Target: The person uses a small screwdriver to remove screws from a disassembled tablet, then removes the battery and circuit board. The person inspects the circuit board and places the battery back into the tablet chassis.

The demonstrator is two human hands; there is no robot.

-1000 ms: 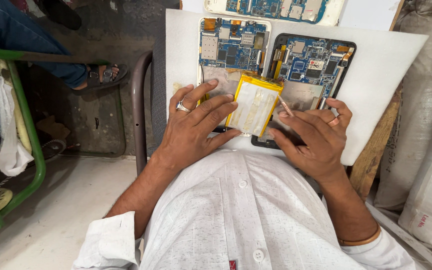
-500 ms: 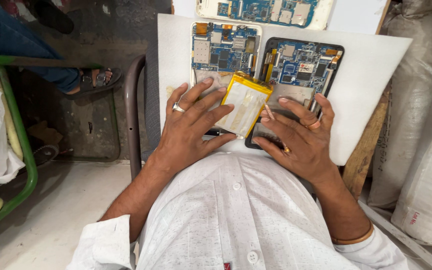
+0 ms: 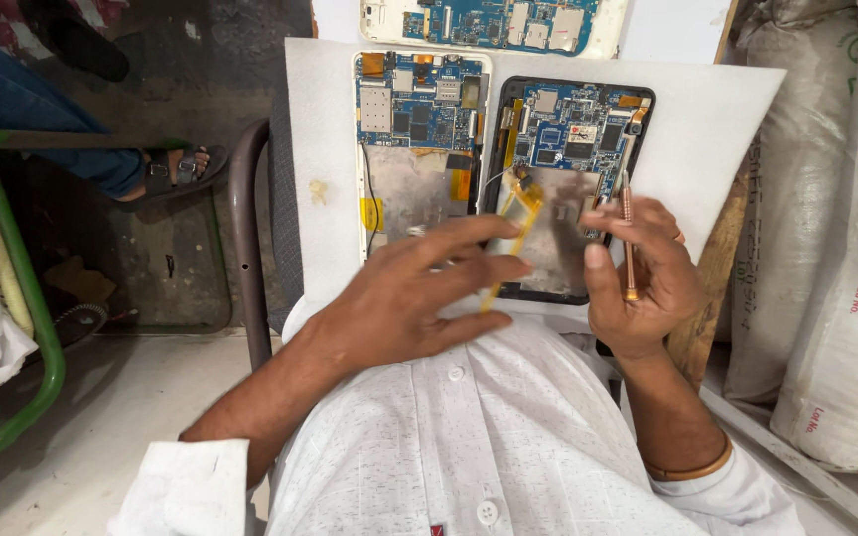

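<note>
head view: the left hand (image 3: 419,298) reaches across to the right, fingers closed on a yellow battery (image 3: 508,243) seen nearly edge-on, its long axis running from lower left up to upper right, lifted over the black-framed opened tablet (image 3: 568,129). the right hand (image 3: 638,268) grips a thin copper-coloured tool (image 3: 629,248) held almost upright, tip end toward the tablet's top. beside it on the left lies a white-framed opened tablet (image 3: 419,119), its shell holding a blue circuit board above a bare metal bay (the black shell likewise). both lie lengthwise away from the person on a white board worktop (image 3: 707,109).
</note>
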